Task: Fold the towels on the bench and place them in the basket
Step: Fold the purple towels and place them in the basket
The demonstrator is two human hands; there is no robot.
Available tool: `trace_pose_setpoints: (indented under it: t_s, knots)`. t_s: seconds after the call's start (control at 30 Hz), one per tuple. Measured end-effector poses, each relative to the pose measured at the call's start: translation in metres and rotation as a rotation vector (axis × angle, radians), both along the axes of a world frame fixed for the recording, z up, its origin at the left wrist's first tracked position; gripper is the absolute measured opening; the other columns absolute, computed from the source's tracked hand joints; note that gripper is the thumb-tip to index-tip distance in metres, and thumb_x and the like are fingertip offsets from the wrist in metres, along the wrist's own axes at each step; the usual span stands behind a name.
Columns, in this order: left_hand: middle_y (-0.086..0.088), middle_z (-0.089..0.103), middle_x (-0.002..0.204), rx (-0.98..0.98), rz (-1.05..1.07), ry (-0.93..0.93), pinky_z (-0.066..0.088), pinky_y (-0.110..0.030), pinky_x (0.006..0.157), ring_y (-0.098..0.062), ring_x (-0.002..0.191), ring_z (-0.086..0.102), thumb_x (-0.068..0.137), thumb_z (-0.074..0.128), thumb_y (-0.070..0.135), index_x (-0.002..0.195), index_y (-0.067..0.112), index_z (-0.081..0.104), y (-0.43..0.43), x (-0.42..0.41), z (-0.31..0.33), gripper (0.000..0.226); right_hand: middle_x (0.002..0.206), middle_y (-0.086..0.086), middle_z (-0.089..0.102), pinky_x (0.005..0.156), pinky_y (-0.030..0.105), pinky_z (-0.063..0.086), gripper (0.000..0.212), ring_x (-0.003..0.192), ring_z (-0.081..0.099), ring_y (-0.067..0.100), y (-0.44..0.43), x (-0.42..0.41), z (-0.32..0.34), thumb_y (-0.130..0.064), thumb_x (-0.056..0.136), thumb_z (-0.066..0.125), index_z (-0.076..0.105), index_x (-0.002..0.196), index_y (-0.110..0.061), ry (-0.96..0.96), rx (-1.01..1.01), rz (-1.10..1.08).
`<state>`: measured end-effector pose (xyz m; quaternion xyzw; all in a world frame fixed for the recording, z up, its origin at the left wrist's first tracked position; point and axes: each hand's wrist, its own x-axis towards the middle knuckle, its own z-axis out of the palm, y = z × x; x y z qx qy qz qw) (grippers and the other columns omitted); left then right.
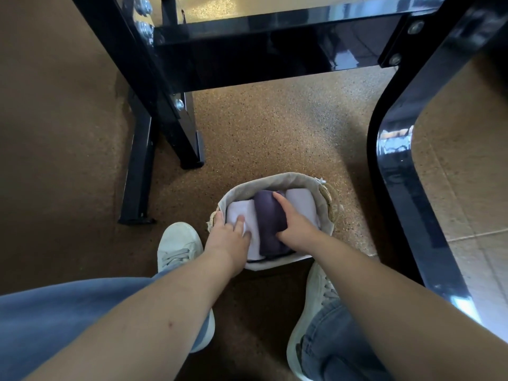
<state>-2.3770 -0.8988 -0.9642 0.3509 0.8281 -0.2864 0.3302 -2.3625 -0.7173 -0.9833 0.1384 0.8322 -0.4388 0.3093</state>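
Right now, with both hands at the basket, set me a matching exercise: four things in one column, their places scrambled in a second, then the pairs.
Things
1. dark purple towel
2. left hand
3. right hand
4. basket

Places
A. on the floor, by the toes of the white shoes
B. on the darkest towel
C. in the middle of the basket, between two pale towels
D. on the left pale towel, thumb at the rim

Pairs: 1-C, 2-D, 3-B, 4-A
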Motion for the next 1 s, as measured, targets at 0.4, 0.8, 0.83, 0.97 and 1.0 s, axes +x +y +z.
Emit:
trace_pose_setpoints:
  t_s: [0.4,0.8,0.83,0.97,1.0]
  knots:
    - [-0.022,0.012,0.165,0.082,0.068,0.061,0.011,-0.065,0.12,-0.038,0.15,0.02,0.101,0.046,0.037,0.157,0.014,0.027,0.002,0.002,-0.002,0.064,0.159,0.004,0.034,0.1,0.021,0.034,0.101,0.14,0.041,0.025,0.014,0.005,-0.006,0.001,0.083,0.063,0.011,0.16,-0.04,0.003,0.087,-0.005]
    - [-0.007,-0.011,0.169,0.079,0.003,-0.005,-0.002,-0.074,0.115,-0.047,0.152,-0.005,0.102,0.044,0.038,0.161,0.037,0.012,0.002,-0.005,-0.006,0.067,0.154,0.002,0.035,0.1,0.013,0.042,0.098,0.134,0.042,0.012,-0.001,0.004,-0.017,0.016,0.077,0.058,0.024,0.158,-0.028,0.078,-0.178,-0.136]
    - [-0.005,-0.01,0.17,0.067,-0.009,-0.014,-0.002,-0.075,0.115,-0.047,0.152,-0.005,0.101,0.045,0.039,0.161,0.038,0.012,0.003,-0.006,-0.007,0.068,0.155,0.003,0.036,0.105,0.019,0.043,0.098,0.137,0.043,0.015,-0.001,0.004,-0.018,0.018,0.077,0.058,0.024,0.158,-0.027,0.077,-0.205,-0.168]
    - [-0.007,0.013,0.169,0.018,-0.053,-0.04,-0.002,-0.074,0.115,-0.047,0.153,-0.002,0.102,0.043,0.042,0.161,0.032,0.015,0.005,-0.011,-0.005,0.066,0.151,0.001,0.039,0.1,0.024,0.05,0.098,0.135,0.046,0.015,-0.008,0.003,-0.015,0.015,0.08,0.059,0.023,0.158,-0.032,0.045,-0.272,-0.16]
    - [-0.008,0.015,0.169,0.007,-0.056,-0.042,-0.003,-0.073,0.116,-0.046,0.154,-0.002,0.103,0.042,0.043,0.161,0.031,0.015,0.003,-0.011,-0.004,0.065,0.15,0.0,0.039,0.099,0.024,0.05,0.099,0.132,0.047,0.014,-0.011,0.002,-0.014,0.013,0.082,0.06,0.021,0.158,-0.035,0.025,-0.264,-0.126]
